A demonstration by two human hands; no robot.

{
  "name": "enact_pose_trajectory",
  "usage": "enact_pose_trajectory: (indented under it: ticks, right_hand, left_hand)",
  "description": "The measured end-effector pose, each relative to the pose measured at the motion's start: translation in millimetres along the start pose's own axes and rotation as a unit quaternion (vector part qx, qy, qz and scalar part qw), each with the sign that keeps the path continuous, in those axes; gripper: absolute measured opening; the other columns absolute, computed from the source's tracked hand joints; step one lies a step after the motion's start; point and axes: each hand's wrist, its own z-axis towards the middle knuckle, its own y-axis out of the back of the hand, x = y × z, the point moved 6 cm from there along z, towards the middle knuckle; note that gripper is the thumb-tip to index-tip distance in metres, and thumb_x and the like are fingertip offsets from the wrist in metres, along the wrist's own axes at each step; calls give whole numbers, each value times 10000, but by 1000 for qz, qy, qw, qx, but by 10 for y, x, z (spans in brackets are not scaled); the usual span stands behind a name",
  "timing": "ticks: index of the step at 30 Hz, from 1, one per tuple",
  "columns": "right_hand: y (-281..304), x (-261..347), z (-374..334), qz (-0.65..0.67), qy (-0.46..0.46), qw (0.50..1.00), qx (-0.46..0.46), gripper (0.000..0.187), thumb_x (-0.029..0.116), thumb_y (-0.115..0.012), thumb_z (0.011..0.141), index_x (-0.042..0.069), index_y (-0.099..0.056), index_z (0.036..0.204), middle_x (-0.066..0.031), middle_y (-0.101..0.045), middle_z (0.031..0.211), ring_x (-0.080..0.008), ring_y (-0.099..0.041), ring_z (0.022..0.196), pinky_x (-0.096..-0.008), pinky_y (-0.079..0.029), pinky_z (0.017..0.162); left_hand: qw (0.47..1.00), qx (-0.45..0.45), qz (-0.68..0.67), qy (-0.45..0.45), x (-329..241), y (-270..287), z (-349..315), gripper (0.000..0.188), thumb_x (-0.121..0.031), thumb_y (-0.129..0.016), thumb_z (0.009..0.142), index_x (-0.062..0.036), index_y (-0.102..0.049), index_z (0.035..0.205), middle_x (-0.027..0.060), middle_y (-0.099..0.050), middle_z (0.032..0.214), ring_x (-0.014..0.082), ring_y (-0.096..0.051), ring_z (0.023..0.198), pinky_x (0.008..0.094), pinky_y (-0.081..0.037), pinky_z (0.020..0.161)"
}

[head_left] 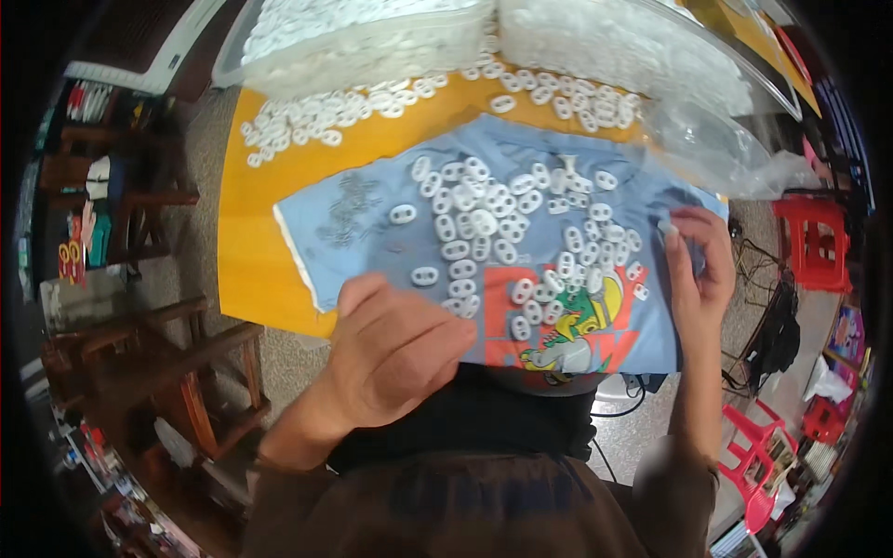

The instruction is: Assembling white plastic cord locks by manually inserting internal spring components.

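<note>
Many white oval pieces (455, 249) lie loose on the blue shirt (344, 256); one tug of cloth could scatter them. The right hand (702, 270) pinches a small white piece (668, 227); the left hand's (395, 353) grip I cannot tell.

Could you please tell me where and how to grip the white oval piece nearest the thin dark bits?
I would pinch the oval piece by its long edges, at mid-length, the left hand coming from the near side: it lies flat on the blue cloth, those edges face roughly near and far, and it sits apart from the pile to its right.
</note>
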Motion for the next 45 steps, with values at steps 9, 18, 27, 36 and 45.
enact_pose_trajectory:
  ticks: [9, 18, 27, 36, 45]
  right_hand:
    - [-686, 865, 194, -50, 167, 960, 221, 320, -55, -638, 625, 46, -582, 923, -89, -580, 865, -293, -544, 830, -371, -412, 763]
    - [-1374, 1508, 168, -90, 295, 925, 224, 378, 129, -596, 614, 34, -585, 980, -107, -537, 995, -280, -515, 975, -425, -407, 856]
    - [-1620, 1531, 246, -128, 281, 921, 236, 339, 35, -648, 564, 95, -645, 897, -58, -536, 967, -250, -514, 946, -389, -408, 808]
    - [-1580, 1462, 320, -134, 278, 921, 236, 345, 40, -662, 539, 73, -643, 882, -49, -547, 919, -237, -524, 895, -376, -394, 768]
    - [-1536, 1489, 377, -88, 222, 942, 237, 283, 49, -689, 565, 65, -607, 835, -50, -528, 772, -247, -516, 771, -351, -379, 673]
  left_hand:
    - [957, -200, 64, 202, 635, 470, -771, 206, 87, -621, 699, 23, -581, 891, 116, -573, 781, 233, -517, 650, 315, -422, 605]
    - [967, -170, 60, 180, 847, 488, -741, 250, 71, -636, 682, 13, -590, 921, 106, -591, 792, 247, -539, 657, 318, -417, 611]
    - [977, -154, 34, 147, 887, 485, -733, 257, 49, -644, 675, -1, -594, 923, 89, -585, 781, 246, -543, 653, 344, -411, 604]
    - [979, -121, 48, 156, 883, 452, -708, 274, 38, -649, 668, -21, -600, 931, 66, -572, 805, 231, -539, 669, 342, -426, 628]
    - [979, -113, 50, 162, 876, 444, -712, 274, 29, -646, 674, -28, -602, 939, 59, -572, 811, 225, -542, 676, 344, -429, 633]
